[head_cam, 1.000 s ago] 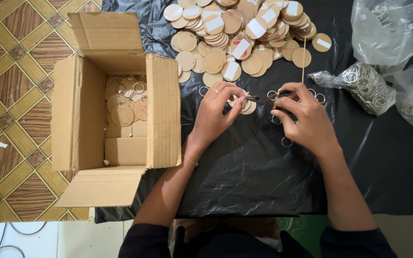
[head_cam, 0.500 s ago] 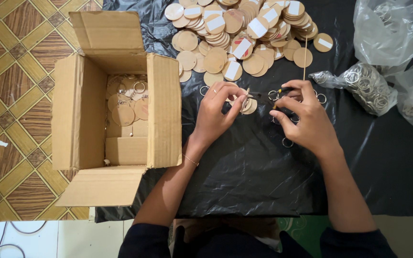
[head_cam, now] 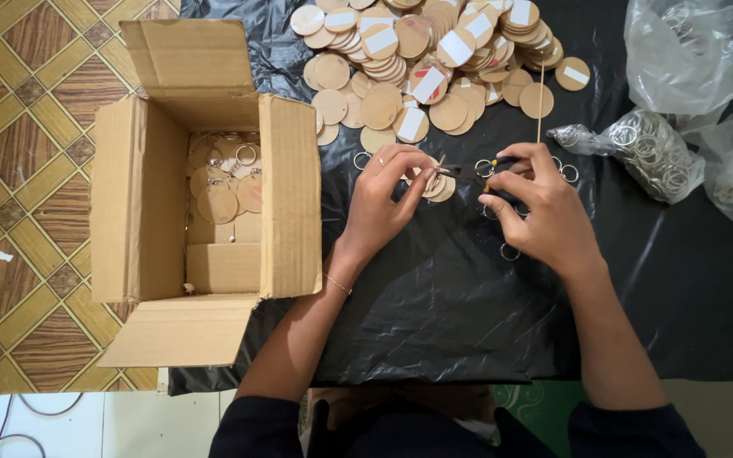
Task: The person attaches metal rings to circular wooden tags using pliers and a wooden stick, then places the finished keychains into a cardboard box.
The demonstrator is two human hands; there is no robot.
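My left hand point(head_cam: 383, 199) pinches a round wooden disc point(head_cam: 439, 187) over the black plastic sheet point(head_cam: 434, 297). My right hand point(head_cam: 540, 212) grips small dark pliers point(head_cam: 468, 170) whose tip meets a metal key ring point(head_cam: 485, 167) at the disc's edge. The two hands are close together, just below a big pile of wooden discs point(head_cam: 417, 51), some with white stickers. A few loose key rings point(head_cam: 510, 252) lie around my right hand.
An open cardboard box point(head_cam: 286, 195) at the left holds discs with rings point(head_cam: 222, 182). A clear bag of metal rings point(head_cam: 651, 157) and more plastic bags point(head_cam: 689, 51) lie at the right. A thin wooden stick point(head_cam: 540, 110) lies by the pile. Patterned floor tiles point(head_cam: 27, 170) surround the sheet.
Both hands stayed in place above the sheet; the fingers shifted slightly as the pliers work the ring at the disc.
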